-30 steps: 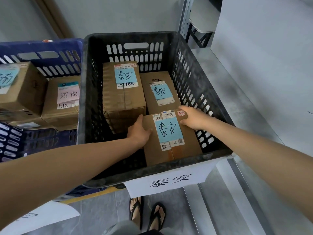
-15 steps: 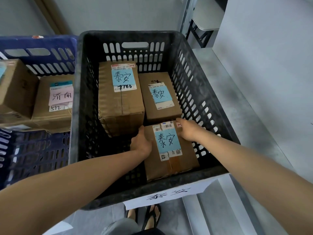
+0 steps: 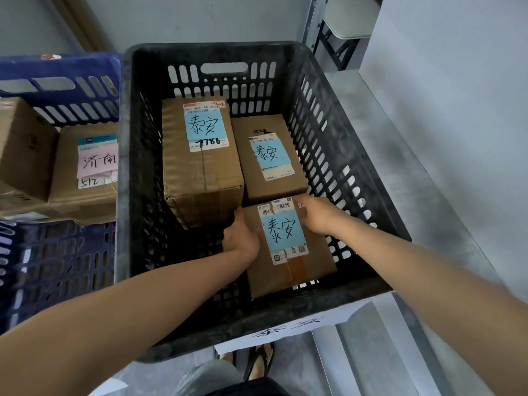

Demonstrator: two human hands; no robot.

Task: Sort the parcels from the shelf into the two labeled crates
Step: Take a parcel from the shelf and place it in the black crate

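Note:
A small cardboard parcel (image 3: 311, 270) with a blue handwritten note lies low in the near right of the black crate (image 3: 125, 172). My left hand (image 3: 241, 238) grips its left edge and my right hand (image 3: 317, 214) grips its far right corner. Two more blue-noted parcels stand behind it: a tall one (image 3: 200, 178) at the left, a lower one (image 3: 271, 178) at the right. The black crate carries a white paper label (image 3: 288, 328) on its near wall. The blue crate (image 3: 57, 81) at the left holds a parcel with a pink note (image 3: 85, 178) and another box (image 3: 23, 147).
A grey metal shelf surface (image 3: 423, 178) runs along the right of the black crate, with a white wall behind. My feet in black sandals (image 3: 258, 364) show on the grey floor below the crate.
Both hands have lowered the blue-noted parcel deeper into the black crate's near right corner. The view has shifted, so the crates sit a little lower in frame.

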